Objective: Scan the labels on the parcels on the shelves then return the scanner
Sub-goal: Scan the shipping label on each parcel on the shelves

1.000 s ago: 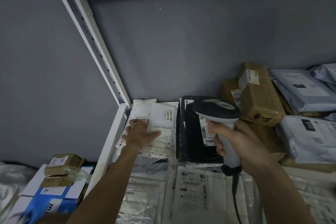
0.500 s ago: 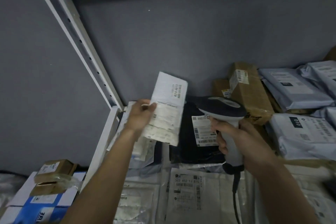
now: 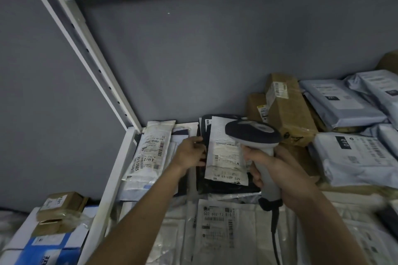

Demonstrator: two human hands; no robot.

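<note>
My right grip [image 3: 277,174] clamps the scanner [image 3: 256,135], aimed at the white parcel [image 3: 224,157]. My left grip [image 3: 189,153] pinches its edge, steadying the label.

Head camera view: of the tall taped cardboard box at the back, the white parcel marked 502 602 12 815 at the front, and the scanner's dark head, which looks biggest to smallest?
1. White parcel marked 502 602 12 815, though it lies nearest the camera.
2. Tall taped cardboard box.
3. Scanner's dark head.
</note>
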